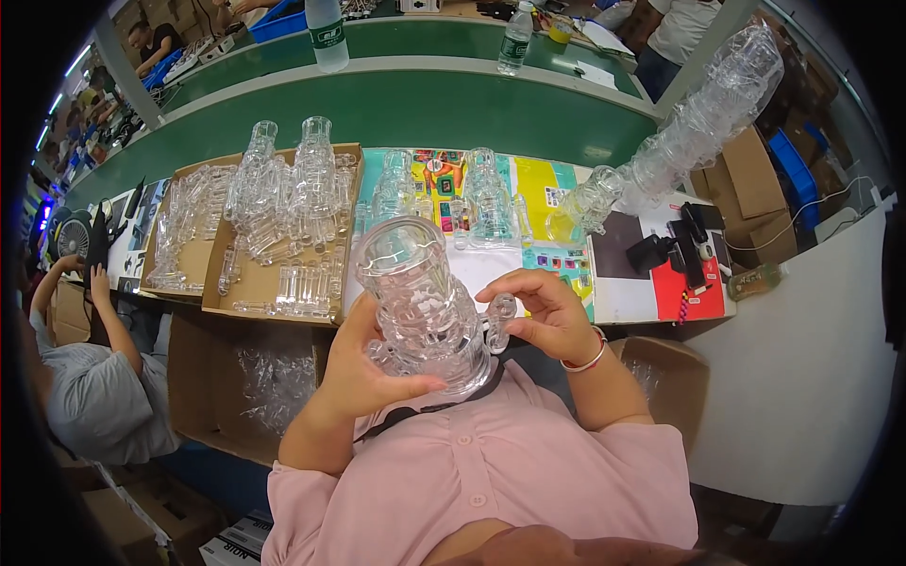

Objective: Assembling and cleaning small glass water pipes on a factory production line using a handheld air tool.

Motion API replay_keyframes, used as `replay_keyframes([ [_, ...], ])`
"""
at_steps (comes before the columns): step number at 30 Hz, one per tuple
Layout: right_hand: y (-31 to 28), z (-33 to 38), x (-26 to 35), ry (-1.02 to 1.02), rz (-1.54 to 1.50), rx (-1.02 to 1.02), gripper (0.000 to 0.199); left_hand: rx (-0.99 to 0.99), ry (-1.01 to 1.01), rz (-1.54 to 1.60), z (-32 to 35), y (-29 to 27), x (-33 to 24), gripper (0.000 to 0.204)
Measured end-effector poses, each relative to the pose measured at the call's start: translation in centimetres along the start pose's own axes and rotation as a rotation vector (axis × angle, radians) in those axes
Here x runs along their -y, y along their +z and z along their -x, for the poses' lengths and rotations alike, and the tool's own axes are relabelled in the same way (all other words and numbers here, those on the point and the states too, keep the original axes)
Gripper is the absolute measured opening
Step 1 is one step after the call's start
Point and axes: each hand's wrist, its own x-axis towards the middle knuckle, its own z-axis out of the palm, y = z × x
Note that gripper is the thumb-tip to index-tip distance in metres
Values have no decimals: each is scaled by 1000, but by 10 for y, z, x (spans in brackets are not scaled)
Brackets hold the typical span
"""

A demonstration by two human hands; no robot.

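Observation:
In front of my chest I hold a large clear plastic vessel [425, 307], tilted, with its wide round rim up and ridged walls below. My left hand [351, 377] is wrapped round its lower left side, over a clear knobbed part there. My right hand [549, 316] pinches a small clear knobbed piece [498, 325] between thumb and fingers at the vessel's right side. Whether that piece is joined to the wall I cannot tell. On the table beyond stand two similar clear vessels [488, 203], narrower at the top.
Cardboard trays [219, 294] at left hold clear vessels and small parts. A bagged stack of clear pieces [698, 123] leans at right. Black devices [661, 250] lie near a bottle [755, 281]. Open boxes [203, 377] stand below the table. Another person [104, 396] sits at left.

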Motion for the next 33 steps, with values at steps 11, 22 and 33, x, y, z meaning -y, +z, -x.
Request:
replay_keyframes([
  [11,1,9,4,27,189,-32,37,-13,-49,-66,-1,-1,4,83],
  [22,2,23,22,157,427,30,55,32,-218,508,2,13,13,88],
  [33,26,17,32,-45,169,277,79,283,445,-166,26,33,5,74],
])
